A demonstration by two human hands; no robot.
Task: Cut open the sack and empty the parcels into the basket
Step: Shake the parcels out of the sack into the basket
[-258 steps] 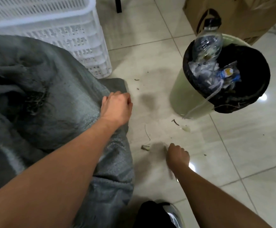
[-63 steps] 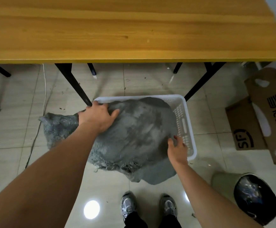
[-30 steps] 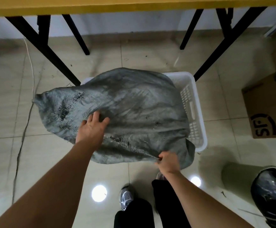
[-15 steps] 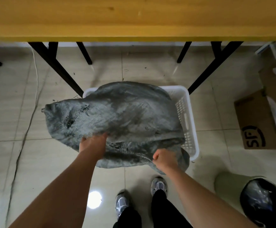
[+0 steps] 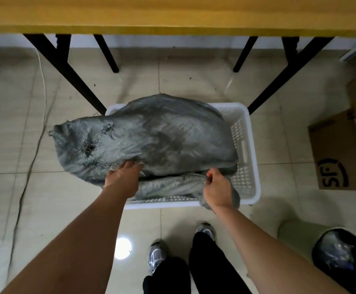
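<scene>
A bulging grey woven sack (image 5: pixel 156 136) lies across a white plastic basket (image 5: pixel 247 158) on the tiled floor, its torn left end hanging over the basket's left side. My left hand (image 5: pixel 123 179) reaches under the sack's near edge, with its fingertips hidden in the fabric. My right hand (image 5: pixel 216 189) pinches the frayed near edge of the sack over the basket's front right part. No parcels show; the sack covers the basket's inside.
A yellow wooden table (image 5: pixel 173 13) on black legs (image 5: pixel 66 68) stands just behind the basket. A cardboard box (image 5: pixel 340 153) sits at the right. A bin with a black liner (image 5: pixel 342 259) is at the lower right. My feet (image 5: pixel 158 255) stand before the basket.
The sack has been brought from the floor by the bin onto the basket. Over the last second both hands shifted to its near edge, and the basket's front rim has come into view.
</scene>
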